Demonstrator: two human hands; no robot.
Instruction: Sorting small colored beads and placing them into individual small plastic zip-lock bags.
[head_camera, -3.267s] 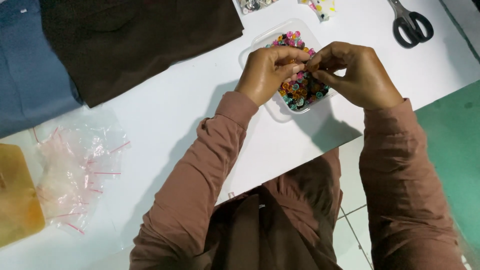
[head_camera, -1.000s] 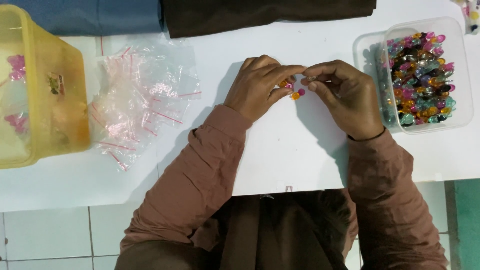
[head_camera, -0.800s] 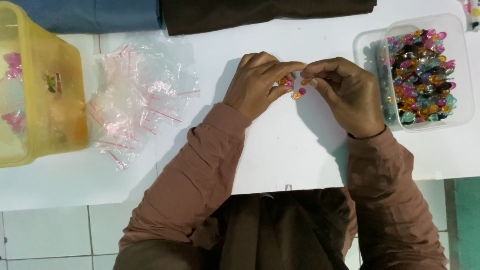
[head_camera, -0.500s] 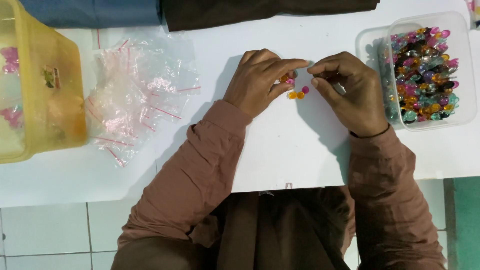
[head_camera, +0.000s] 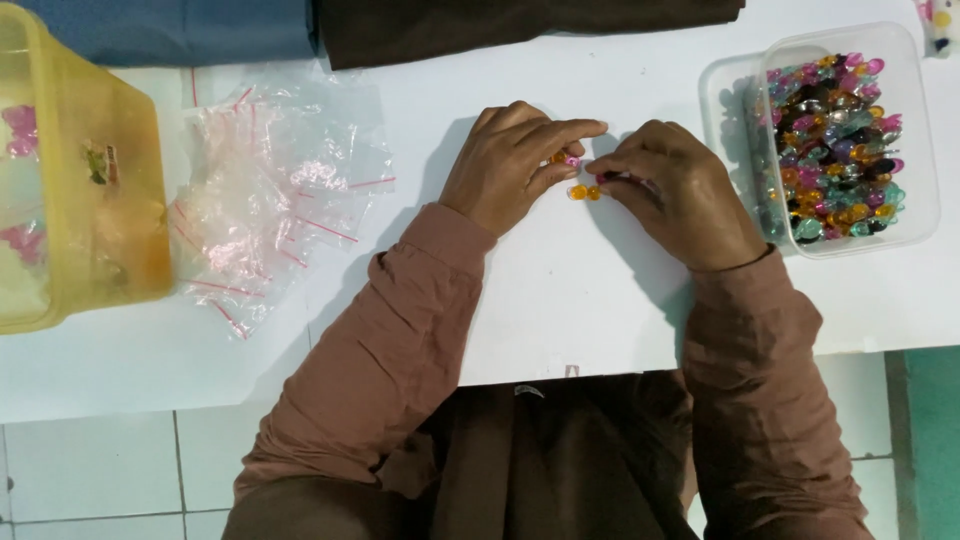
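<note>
Head view is showing the left hand (head_camera: 510, 165) and right hand (head_camera: 675, 195) meeting at frame centre, now pinching a few small coloured beads (head_camera: 578, 188) against the white counter (head_camera: 560, 300), having carried them from the clear bead tub (head_camera: 915, 130) at upper right.

Long sleeves of a dusty reddish-brown cloth cover both arms to the wrists, loosely creased; a darker brown garment hangs over the chest; both hands bare, no rings visible.
</note>
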